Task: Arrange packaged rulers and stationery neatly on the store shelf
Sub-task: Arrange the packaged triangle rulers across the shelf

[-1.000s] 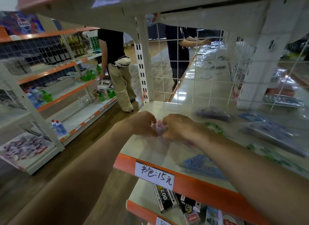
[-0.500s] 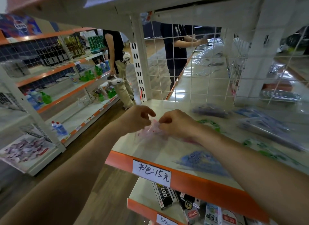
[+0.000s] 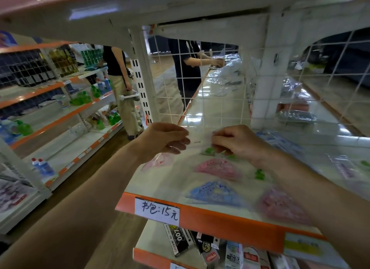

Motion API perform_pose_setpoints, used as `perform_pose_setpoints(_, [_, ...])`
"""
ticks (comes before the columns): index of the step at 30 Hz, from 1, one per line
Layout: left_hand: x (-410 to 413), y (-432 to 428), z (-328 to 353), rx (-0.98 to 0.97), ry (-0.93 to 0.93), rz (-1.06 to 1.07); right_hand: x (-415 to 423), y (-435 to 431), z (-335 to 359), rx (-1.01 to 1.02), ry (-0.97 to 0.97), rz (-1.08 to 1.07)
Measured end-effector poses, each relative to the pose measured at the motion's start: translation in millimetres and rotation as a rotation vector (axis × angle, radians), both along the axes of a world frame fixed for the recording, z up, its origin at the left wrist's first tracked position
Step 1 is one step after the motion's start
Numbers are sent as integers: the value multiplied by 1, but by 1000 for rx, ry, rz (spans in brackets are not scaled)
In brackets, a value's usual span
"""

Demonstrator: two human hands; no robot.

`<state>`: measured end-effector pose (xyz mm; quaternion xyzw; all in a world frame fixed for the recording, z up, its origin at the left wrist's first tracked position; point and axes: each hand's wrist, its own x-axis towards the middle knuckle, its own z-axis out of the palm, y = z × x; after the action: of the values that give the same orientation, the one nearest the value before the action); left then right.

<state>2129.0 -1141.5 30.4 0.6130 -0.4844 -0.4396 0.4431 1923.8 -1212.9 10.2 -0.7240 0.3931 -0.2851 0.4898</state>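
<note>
At the front of the white shelf, above its orange edge strip, a person is holding a clear ruler packet stretched between both hands. The left hand is pinching the packet's side at 9 o'clock, thumb and fingertips pressed together on the film. The right hand is gripping the side at 3 o'clock, fingers curled down onto it. The packet is hanging just over the shelf board, not yet lying flat. Its contents are blurring into pink and green patches, so I cannot tell exactly what is inside.

The arranging is looking only partly done. Toward 6 o'clock from the hands, a pink packet, a blue set-square packet and a purplish packet are lying on the board. They are sitting near one another but at differing angles, more a loose scatter than a row. Out toward 3 o'clock, further clear packets are lying just as unevenly. To my eye, the held packet is waiting for a place, and the ones around it are needing squaring up. A handwritten price label is sticking to the strip at 7 o'clock.
</note>
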Motion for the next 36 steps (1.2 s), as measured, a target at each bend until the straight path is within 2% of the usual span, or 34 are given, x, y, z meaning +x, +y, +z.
perform_pose_setpoints(8, [-19,-8,-5,-30,-29,11,-42,-7,-4,95,-88,-147])
perform_pose_setpoints(13, [-35,-8,-1,-92,-81,142,-54,-9,-1,-31,-154,-303])
perform_pose_setpoints(16, [-47,-5,0,-33,47,61,-55,-6,0,-254,-159,-405])
perform_pose_setpoints(19, [-63,-4,-3,49,226,-103,-49,11,-6,-638,-128,-396])
perform_pose_setpoints(22, [-77,-6,-7,26,376,-209,-43,29,-11,-1028,65,-274])
perform_pose_setpoints(24, [-81,-8,-8,-30,474,-225,-41,35,-13,-1161,201,-214])
perform_pose_setpoints(26, [-82,-9,-7,-62,538,-218,-41,37,-14,-1186,265,-187])
perform_pose_setpoints(29, [-79,-9,-8,-75,524,-229,-40,38,-15,-1160,259,-163])
perform_pose_setpoints(34, [-71,-9,-8,-65,434,-218,-41,37,-2,-1107,79,-223])
perform_pose_setpoints(36, [-68,-9,-7,-64,360,-215,-46,31,6,-1092,71,-279])
